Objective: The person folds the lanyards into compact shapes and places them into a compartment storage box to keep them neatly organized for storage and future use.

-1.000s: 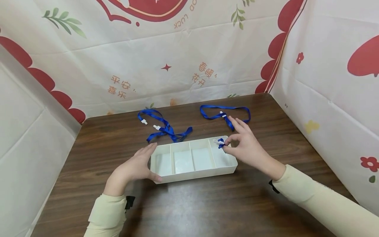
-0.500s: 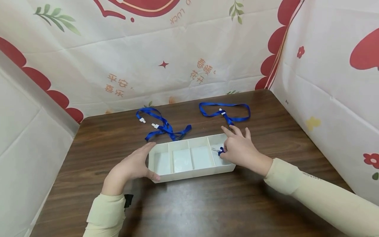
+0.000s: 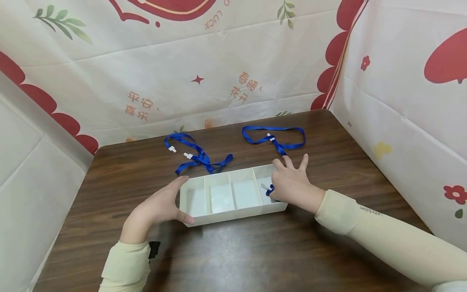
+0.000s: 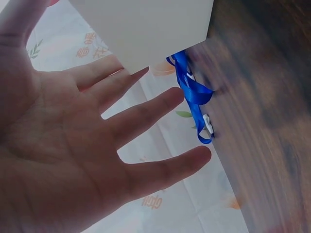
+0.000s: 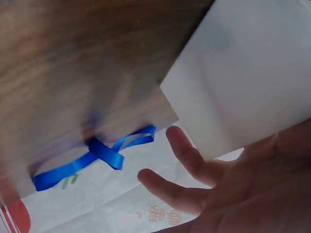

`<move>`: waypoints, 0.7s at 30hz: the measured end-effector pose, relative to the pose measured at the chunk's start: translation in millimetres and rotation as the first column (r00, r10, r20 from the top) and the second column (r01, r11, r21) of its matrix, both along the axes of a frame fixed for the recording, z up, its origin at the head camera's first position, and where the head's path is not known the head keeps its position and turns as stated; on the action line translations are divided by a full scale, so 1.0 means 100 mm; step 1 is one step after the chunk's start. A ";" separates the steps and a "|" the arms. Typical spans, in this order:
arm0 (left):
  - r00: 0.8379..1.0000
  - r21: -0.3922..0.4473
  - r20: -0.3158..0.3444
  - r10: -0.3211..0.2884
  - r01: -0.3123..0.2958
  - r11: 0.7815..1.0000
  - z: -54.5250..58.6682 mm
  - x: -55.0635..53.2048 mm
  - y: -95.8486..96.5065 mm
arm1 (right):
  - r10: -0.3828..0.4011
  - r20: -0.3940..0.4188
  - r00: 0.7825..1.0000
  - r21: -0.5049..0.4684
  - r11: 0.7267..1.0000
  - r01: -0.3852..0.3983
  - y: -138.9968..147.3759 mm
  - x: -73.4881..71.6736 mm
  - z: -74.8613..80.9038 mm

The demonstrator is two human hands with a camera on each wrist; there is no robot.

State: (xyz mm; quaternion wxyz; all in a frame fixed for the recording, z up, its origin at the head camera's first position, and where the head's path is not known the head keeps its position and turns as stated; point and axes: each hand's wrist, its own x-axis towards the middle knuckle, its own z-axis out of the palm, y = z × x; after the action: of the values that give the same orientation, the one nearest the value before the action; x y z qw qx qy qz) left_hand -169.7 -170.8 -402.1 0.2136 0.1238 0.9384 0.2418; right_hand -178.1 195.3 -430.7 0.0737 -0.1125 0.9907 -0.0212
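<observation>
A white tray (image 3: 238, 213) with several compartments stands on the table. My left hand (image 3: 158, 206) holds its left end, thumb at the front corner and a finger at the back corner. The left wrist view shows the other fingers (image 4: 155, 170) straight and spread beside the tray wall. Over the rightmost compartment, my right hand (image 3: 293, 184) reaches down with thumb and index tucked in and the other fingers raised. It pinches a small blue piece with a pale clip end (image 3: 269, 190), low inside that compartment; the fingertips on it are hidden.
Behind the tray lie two blue lanyards with white clips: a tangled one (image 3: 204, 160) at the left and a looped one (image 3: 273, 129) at the right. A brown wooden table (image 3: 233, 255) carries everything. Printed white cloth (image 3: 175, 52) walls the back and sides.
My right hand has lowered the small blue piece into the rightmost compartment and tilted downward. My left hand keeps its place on the tray. The head view has shifted slightly.
</observation>
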 end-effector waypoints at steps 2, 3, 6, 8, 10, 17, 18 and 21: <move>1.000 0.007 0.004 0.003 -0.003 1.000 -0.01 0.00 -0.01 | -0.007 0.015 1.000 0.022 1.000 0.007 -0.02 -0.01 0.02; 1.000 0.011 0.008 0.002 -0.002 1.000 -0.01 0.00 -0.01 | -0.010 0.026 1.000 0.030 1.000 0.009 -0.03 -0.02 0.03; 1.000 0.018 0.017 0.006 -0.007 1.000 -0.02 0.01 -0.01 | -0.010 0.056 0.998 0.034 0.999 0.008 -0.04 0.00 0.09; 1.000 0.024 0.019 0.004 -0.004 1.000 -0.02 0.01 -0.01 | -0.008 0.074 0.997 0.031 0.999 0.005 -0.03 0.01 0.14; 1.000 0.029 0.018 0.000 -0.001 1.000 -0.02 0.01 0.00 | -0.004 0.096 0.995 0.016 1.000 0.003 -0.01 0.01 0.23; 0.997 -0.002 0.014 -0.081 0.081 0.997 0.01 -0.04 -0.05 | -0.037 0.139 0.990 -0.132 0.990 0.056 0.11 -0.16 0.58; 0.995 -0.006 0.020 -0.096 0.097 0.995 0.02 -0.05 -0.07 | -0.046 0.146 0.988 -0.149 0.987 0.068 0.14 -0.21 0.63; 0.989 0.001 0.033 -0.146 0.146 0.989 0.06 -0.10 -0.13 | -0.065 0.177 0.982 -0.192 0.976 0.099 0.23 -0.40 0.75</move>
State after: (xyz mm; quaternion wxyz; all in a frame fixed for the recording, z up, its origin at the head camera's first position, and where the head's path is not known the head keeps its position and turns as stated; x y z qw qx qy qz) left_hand -179.8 -183.5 -395.7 0.2461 0.1880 0.9234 0.2268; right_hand -217.7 218.1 -356.2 0.1453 -0.0761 0.9775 -0.1329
